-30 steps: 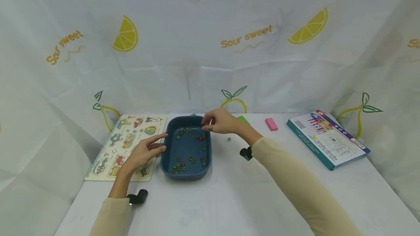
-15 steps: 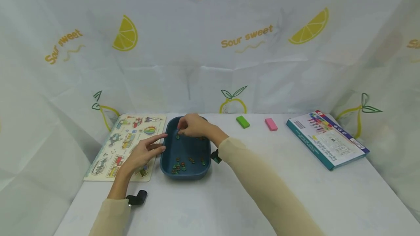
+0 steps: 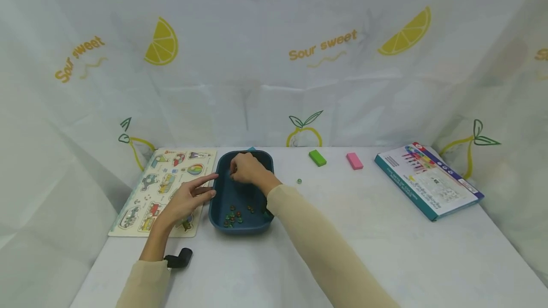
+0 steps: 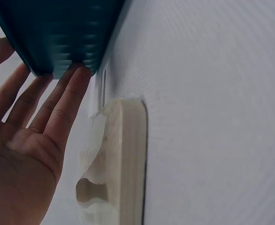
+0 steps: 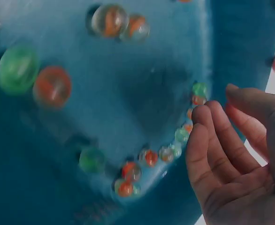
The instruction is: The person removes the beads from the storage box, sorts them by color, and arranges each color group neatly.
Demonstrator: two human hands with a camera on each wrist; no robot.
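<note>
A dark blue tray point(image 3: 239, 228) holds several glass marbles point(image 3: 234, 215), green and orange. My right hand point(image 3: 239, 169) is inside the tray's far end. In the right wrist view the right hand point(image 5: 217, 105) hovers with loosely bent fingers point(image 5: 208, 140) beside a row of marbles point(image 5: 175, 150) along the tray wall point(image 5: 240, 37), and nothing shows between thumb and fingers. My left hand point(image 3: 201, 191) lies with straight fingers against the tray's left outer wall. In the left wrist view its fingertips point(image 4: 81, 75) touch the tray point(image 4: 57, 28).
A wooden picture puzzle board point(image 3: 164, 189) lies left of the tray, under the left hand. One loose marble point(image 3: 299, 181) sits on the white table right of the tray. A green block point(image 3: 317, 158), a pink block point(image 3: 354, 160) and a flat box point(image 3: 428, 179) lie further right.
My right hand has moved left from the tray's far right rim into its far left part. The left hand has stayed against the tray.
</note>
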